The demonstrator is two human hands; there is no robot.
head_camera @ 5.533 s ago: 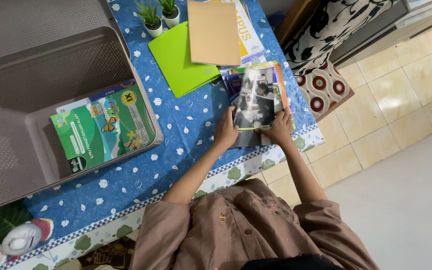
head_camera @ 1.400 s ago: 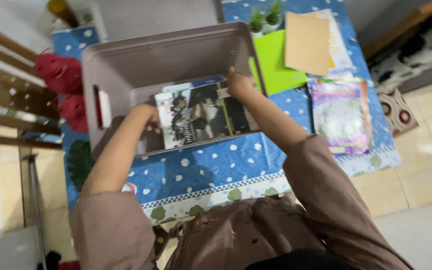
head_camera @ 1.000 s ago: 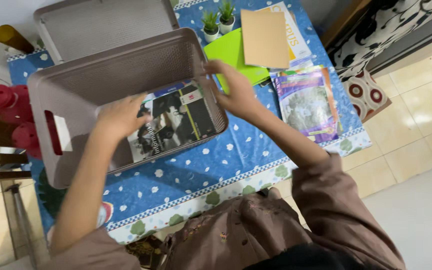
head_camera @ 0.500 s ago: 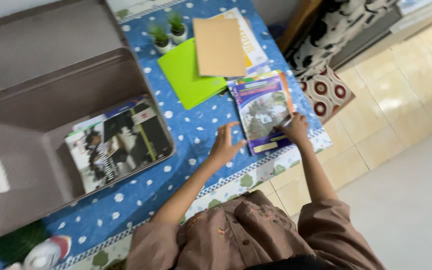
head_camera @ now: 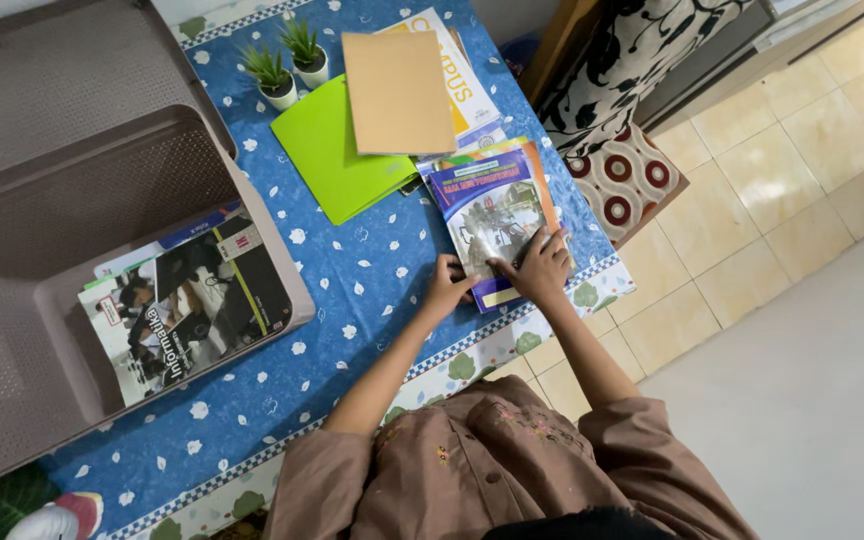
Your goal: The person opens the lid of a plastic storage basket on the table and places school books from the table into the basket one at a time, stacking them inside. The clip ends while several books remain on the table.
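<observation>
A grey perforated bin (head_camera: 12, 380) is sitting on the left of the tabletop (head_camera: 352, 260), its lid (head_camera: 72, 70) lying just behind it; inside the bin a black-and-white magazine (head_camera: 187, 305) is lying flat on top, covering other books whose edges are peeking out at its far side.

Both hands are working on a purple book (head_camera: 492, 215) at the near right edge of the tabletop; the book is lying face up on a small stack, its long axis running away from the person and leaning slightly left, its near short end pointing at the person; its cover is purple-blue with a picture in the middle, a dark title band at the far end and a pale yellow strip near the close end.

The left hand (head_camera: 447, 285) is curling its fingers onto the book's near left corner, gripping the edge; the right hand (head_camera: 542, 270) is resting spread and flat on the near right part of the cover, pressing rather than clenching.

Beyond the book a green folder (head_camera: 337, 150), a tan book (head_camera: 397, 90) over a yellow-and-white one, and two small potted plants (head_camera: 287, 65) are resting on the blue cloth.
</observation>
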